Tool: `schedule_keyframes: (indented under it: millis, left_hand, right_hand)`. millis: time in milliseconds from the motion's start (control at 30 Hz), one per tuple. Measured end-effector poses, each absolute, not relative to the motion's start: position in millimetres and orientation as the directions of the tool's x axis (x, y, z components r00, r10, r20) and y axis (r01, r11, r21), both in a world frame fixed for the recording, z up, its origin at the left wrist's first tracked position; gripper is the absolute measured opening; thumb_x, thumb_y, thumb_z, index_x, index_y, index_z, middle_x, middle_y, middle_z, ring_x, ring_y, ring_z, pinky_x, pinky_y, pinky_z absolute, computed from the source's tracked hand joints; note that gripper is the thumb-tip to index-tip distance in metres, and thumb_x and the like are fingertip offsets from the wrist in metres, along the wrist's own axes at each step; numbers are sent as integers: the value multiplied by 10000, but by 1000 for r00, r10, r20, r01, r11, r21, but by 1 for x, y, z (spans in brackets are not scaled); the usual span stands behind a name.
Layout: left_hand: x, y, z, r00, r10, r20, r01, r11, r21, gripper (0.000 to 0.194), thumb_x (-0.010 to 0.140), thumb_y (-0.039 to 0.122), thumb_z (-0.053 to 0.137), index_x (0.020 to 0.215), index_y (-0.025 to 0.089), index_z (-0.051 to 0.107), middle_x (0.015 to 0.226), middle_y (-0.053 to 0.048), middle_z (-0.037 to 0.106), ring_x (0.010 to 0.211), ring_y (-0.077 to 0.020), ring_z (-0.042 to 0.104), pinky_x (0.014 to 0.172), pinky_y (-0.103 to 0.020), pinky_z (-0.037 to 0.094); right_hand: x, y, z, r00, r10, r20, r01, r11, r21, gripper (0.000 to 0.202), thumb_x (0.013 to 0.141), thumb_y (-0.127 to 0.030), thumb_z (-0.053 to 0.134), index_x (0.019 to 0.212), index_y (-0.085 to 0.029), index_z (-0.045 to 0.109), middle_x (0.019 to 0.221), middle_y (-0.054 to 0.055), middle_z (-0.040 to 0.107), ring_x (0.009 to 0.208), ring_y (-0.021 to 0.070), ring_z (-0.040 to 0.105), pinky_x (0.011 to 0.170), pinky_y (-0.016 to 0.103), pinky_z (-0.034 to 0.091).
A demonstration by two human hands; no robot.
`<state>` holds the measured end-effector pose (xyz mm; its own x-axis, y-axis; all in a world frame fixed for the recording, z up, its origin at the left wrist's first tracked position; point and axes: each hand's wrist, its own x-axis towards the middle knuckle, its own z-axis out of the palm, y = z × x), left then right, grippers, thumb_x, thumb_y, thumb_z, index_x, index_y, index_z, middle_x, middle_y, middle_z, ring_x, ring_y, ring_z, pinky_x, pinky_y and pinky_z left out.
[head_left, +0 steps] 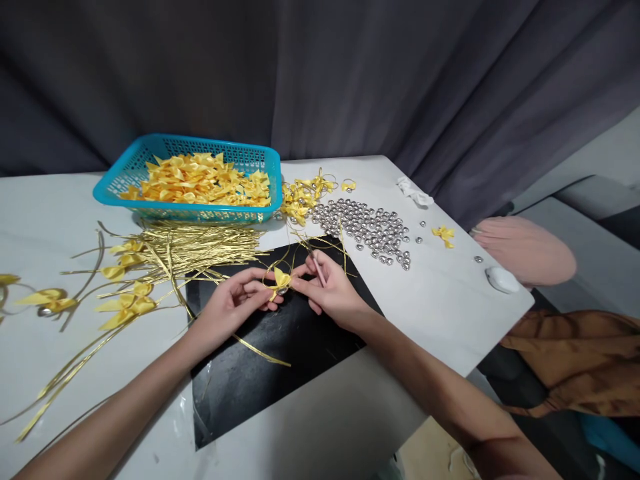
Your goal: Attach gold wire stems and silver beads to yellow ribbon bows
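Note:
Over a black mat [280,373], my left hand [243,297] pinches a yellow ribbon flower [281,277] from its left side. A small silvery bead shows at the flower's lower middle, and thin gold cord loops above it. My right hand [330,287] closes on the flower's right side with thumb and fingertip. A slim pinkish tool [318,268] is also tucked in that hand; its kind is hard to make out. One loose gold cord [263,351] lies on the mat below my left hand.
A blue basket [187,212] holds yellow ribbon pieces. Gold cords [200,247] lie before it. Silver beads [367,227] are spread to the right. Finished-looking yellow flowers [123,307] lie at left. A white computer mouse [502,280] sits near the table's right corner.

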<state>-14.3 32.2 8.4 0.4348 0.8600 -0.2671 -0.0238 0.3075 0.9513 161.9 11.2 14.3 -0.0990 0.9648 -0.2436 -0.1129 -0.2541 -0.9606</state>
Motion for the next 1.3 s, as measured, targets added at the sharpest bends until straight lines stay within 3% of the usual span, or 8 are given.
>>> schedule_keyframes:
  millis: [133,300,367,500,733,867,1067,1300]
  left_hand:
    - [-14,32,5,443,866,-232,-30,273,961,337,633,337,788,844,148,606,684,19,676,641,-97,642,645,-175,516]
    - [-14,30,-1,434,888,-155,-74,207,976,485,705,285,746,1038,233,398,589,93,646,530,-88,628,568,-170,504]
    - [-15,28,-1,456,883,-112,-80,166,983,432,758,290,699,1018,254,356,608,91,662,515,-90,626,538,-168,494]
    - [-16,27,0,532,837,-127,16,141,990,210,834,358,601,937,203,504,673,25,680,588,-101,651,577,-184,513]
    - [-12,28,4,509,837,-199,46,204,978,271,749,389,678,900,171,622,641,14,661,623,-125,640,622,-213,525]
    - [-11,29,4,493,831,-257,80,251,965,306,703,425,706,845,155,679,669,-14,690,630,-136,639,632,-226,530]
    - [-17,31,-1,394,882,-257,-25,290,957,359,734,396,706,1012,175,662,706,-13,724,670,-128,666,658,-201,524]
    - [-19,34,-4,169,971,-167,-237,205,950,261,754,305,692,987,201,635,676,23,697,647,-100,644,624,-164,508]
  right_hand:
    - [160,7,15,-86,980,-179,60,-174,-983,307,728,-268,648,747,-212,346,760,-59,559,401,9,345,358,155,277]
    - [157,3,13,6,1000,3,195,2,-981,261,754,-256,622,738,-213,365,713,-47,547,522,55,420,485,174,360]
    - [157,3,13,1,999,47,269,45,-962,222,761,-250,613,759,-212,394,721,-41,541,570,71,459,539,188,398]
    - [159,3,19,-54,995,79,331,93,-939,169,764,-236,599,799,-210,436,743,-37,540,641,89,505,618,210,433]
    - [158,5,24,-88,996,-16,111,-6,-994,235,741,-228,632,768,-208,399,767,-28,525,657,79,489,610,199,419]
    - [162,7,28,-90,996,-14,83,-6,-997,247,745,-216,624,749,-210,378,763,-25,546,650,81,487,589,200,403]
    - [192,16,37,-94,995,15,291,41,-956,236,753,-224,606,758,-209,370,753,-22,561,603,86,468,576,222,375]
    - [223,25,34,-143,990,10,595,94,-798,246,728,-195,566,698,-216,323,668,-32,511,588,110,423,574,245,328]
